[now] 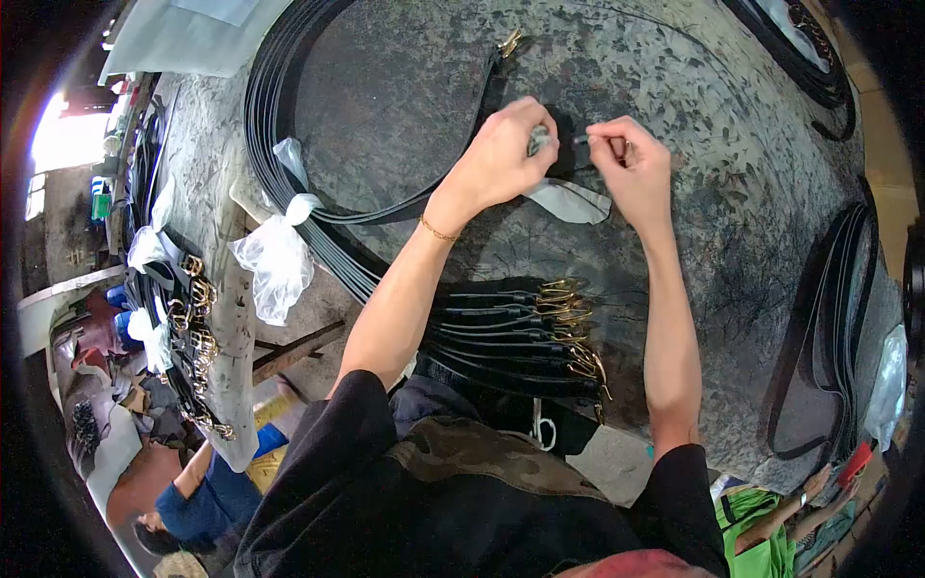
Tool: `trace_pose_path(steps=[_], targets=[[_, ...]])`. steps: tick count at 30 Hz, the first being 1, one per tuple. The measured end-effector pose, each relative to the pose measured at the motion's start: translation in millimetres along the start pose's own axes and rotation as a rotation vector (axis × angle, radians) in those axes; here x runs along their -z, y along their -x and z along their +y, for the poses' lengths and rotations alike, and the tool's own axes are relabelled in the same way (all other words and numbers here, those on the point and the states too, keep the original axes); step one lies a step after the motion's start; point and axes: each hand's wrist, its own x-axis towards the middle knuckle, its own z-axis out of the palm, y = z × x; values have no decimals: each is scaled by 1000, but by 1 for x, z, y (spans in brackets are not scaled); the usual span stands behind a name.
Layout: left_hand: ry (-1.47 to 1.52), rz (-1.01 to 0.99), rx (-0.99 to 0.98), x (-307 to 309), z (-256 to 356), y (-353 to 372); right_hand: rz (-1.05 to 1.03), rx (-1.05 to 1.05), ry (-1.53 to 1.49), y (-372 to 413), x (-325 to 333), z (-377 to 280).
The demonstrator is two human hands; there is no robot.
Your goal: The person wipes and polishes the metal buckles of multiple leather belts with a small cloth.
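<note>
Above the work table (732, 125), my left hand (506, 149) is closed around a small greyish-green thing (539, 142), mostly hidden by the fingers. Facing it, my right hand (631, 166) pinches thumb and forefinger together near a small dark tip (580, 140), too blurred to name. Under both hands lies a white scrap of sheet (570, 201). A black strap with a gold buckle (510, 42) runs past my left hand. Closer to my body, several black belts (491, 337) lie side by side with gold buckles (570, 323) pointing right.
A coiled bundle of black straps (265, 116), tied with clear plastic (279, 255), fills the left. More straps (838, 318) lie at the right edge. Buckled belts (198, 337) hang over another table at far left. Other people (207, 496) are at lower left and lower right.
</note>
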Motion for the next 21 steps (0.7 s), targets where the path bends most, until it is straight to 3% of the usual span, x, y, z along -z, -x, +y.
trace_pose_path(steps=[1,5,7,9,11,15,21], targets=[[-10,48,55,2,3,1,43,-143,-210,-1,1,3],[234,8,209,12,9,4,113,-197,-441,-6,12,15],[75,136,4,5,10,1,117,-219,-459,-7,14,17],[63,115,28,2,10,1,136,-227,-599,-7,14,15],[-12,-73,-169,0,7,-1,137,-238,-626,-8,16,15],[-218,-40,-235,-3,12,3,135,-269,-653,-8,17,15],[-447,-19,-184,2,28,9,133,-250,-674,-8,18,16]])
